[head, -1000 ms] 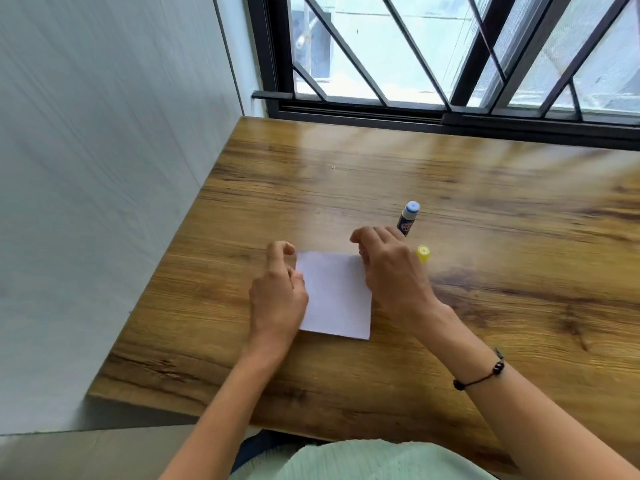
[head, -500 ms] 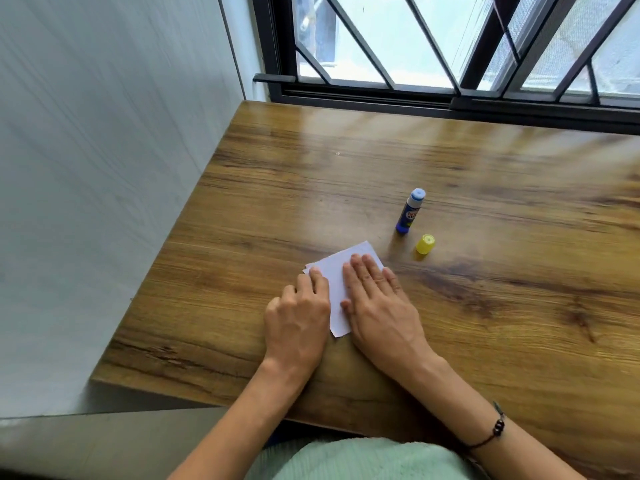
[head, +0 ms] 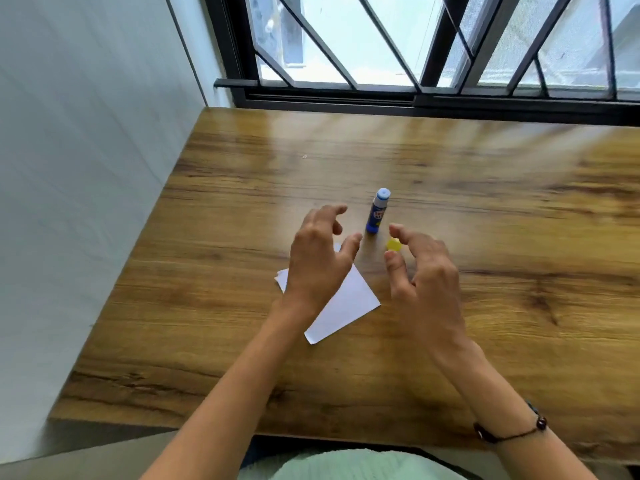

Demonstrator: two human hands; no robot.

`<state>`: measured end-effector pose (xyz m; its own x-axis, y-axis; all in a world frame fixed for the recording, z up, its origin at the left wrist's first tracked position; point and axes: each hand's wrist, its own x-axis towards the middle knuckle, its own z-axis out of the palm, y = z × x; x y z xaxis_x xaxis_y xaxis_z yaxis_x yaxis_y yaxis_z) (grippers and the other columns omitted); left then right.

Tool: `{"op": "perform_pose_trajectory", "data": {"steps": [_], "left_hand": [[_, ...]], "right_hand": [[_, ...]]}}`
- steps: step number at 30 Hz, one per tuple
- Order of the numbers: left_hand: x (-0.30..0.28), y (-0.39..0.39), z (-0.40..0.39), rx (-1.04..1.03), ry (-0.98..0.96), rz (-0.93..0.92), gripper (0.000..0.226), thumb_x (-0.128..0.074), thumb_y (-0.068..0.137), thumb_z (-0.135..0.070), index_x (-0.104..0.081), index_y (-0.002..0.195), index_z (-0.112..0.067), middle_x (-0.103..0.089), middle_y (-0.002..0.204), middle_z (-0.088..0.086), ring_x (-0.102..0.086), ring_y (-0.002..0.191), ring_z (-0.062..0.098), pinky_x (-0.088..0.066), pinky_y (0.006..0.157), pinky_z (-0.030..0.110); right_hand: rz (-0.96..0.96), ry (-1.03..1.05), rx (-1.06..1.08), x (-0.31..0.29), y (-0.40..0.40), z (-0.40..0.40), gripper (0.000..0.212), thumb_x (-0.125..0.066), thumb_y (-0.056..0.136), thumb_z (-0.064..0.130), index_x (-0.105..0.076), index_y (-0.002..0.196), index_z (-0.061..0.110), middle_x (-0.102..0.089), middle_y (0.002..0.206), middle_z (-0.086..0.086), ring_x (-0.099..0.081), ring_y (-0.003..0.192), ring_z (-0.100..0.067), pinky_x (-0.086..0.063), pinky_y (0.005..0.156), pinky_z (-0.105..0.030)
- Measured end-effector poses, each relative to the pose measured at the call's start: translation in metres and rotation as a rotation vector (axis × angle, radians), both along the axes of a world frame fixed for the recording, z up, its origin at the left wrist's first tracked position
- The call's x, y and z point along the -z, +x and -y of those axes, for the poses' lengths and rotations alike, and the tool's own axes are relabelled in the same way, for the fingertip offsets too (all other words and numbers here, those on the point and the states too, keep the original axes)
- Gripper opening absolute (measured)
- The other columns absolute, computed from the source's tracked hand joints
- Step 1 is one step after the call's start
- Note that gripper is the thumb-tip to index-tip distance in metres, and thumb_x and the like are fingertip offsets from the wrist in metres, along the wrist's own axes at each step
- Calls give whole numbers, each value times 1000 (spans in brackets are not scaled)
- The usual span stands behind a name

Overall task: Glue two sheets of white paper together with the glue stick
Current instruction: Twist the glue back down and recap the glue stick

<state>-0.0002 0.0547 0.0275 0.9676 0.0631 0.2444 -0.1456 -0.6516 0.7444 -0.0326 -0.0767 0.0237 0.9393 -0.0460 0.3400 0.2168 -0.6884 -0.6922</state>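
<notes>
The white paper (head: 346, 303) lies flat on the wooden table (head: 485, 209), turned at an angle, partly hidden under my left hand. My left hand (head: 318, 261) hovers over its far corner, fingers apart, holding nothing. My right hand (head: 422, 275) is raised to the right of the paper, fingers spread and empty. A blue glue stick (head: 378, 211) stands upright and uncapped just beyond both hands. Its yellow cap (head: 394, 244) sits on the table beside my right fingertips, partly covered by them.
A grey wall runs along the table's left edge. A black-framed window with diagonal bars (head: 433, 64) closes off the far edge. The near table edge lies just in front of my body.
Both hands have lifted off the paper, where they were pressing it flat, and moved forward toward the glue stick and cap. The paper now lies more rotated.
</notes>
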Motion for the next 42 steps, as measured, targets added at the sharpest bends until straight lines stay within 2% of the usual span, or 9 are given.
{"op": "perform_pose_trajectory", "data": {"steps": [7,13,15,17,20,24,30,37,42], "left_hand": [[21,45,37,58,-106,-161,64,-70,77,-25,-42,132,-9,-47,119,17,-53,98,30,-43,92,35],[23,58,39,2,-117,-145,28,-64,82,-21,-63,105,-6,-57,106,16,-54,97,28,-35,82,22],[17,55,36,-14,-198,-137,20,-63,82,-22,-65,97,-9,-63,97,12,-55,84,26,-35,75,25],[6,50,30,16,-328,-170,15,-64,82,-22,-66,91,-10,-65,87,13,-52,70,23,-39,71,31],[-15,41,15,139,-604,-274,3,-64,83,-17,-66,85,-17,-67,82,7,-61,75,12,-48,73,21],[-29,34,-2,203,-699,-309,7,-59,85,-12,-65,88,-9,-63,76,0,-56,53,-8,-40,54,2],[-28,26,-15,185,-688,-333,8,-57,86,-9,-64,83,-11,-62,76,-1,-56,53,-7,-39,53,2],[-20,21,-22,129,-698,-341,12,-60,85,-8,-65,81,-18,-67,79,-6,-64,73,3,-52,74,20],[-18,18,-20,104,-655,-319,12,-62,83,-8,-65,79,-19,-66,80,2,-62,76,15,-53,77,29]], "right_hand": [[17,49,27,-11,-14,11,31,-58,85,6,-60,115,13,-54,100,12,-55,99,-18,-47,81,-33],[-48,107,76,-8,-17,17,29,-58,85,6,-61,113,15,-58,99,10,-57,94,-14,-48,81,-27],[-56,144,99,-9,-13,17,26,-57,87,11,-61,111,19,-63,98,5,-58,86,-7,-47,76,-17],[-93,216,90,-12,-7,15,23,-55,89,19,-61,110,23,-66,95,5,-61,81,-7,-52,72,-22],[-279,474,17,-14,7,8,24,-50,89,41,-58,105,25,-68,87,0,-65,67,-13,-55,61,-35],[-752,963,-170,-15,24,-7,63,-29,83,62,-58,100,9,-70,76,-16,-62,55,-22,-49,46,-27],[-995,1376,-290,-10,30,-21,61,-29,95,49,-66,67,8,-63,58,-10,-53,44,-15,-41,37,-20],[-1054,1649,-280,-7,29,-30,31,-46,90,27,-61,83,0,-61,61,-11,-55,46,-11,-44,38,-16],[-864,1600,-216,6,24,-34,24,-60,77,14,-62,95,-1,-69,69,-11,-65,58,-14,-53,51,-18]]}}
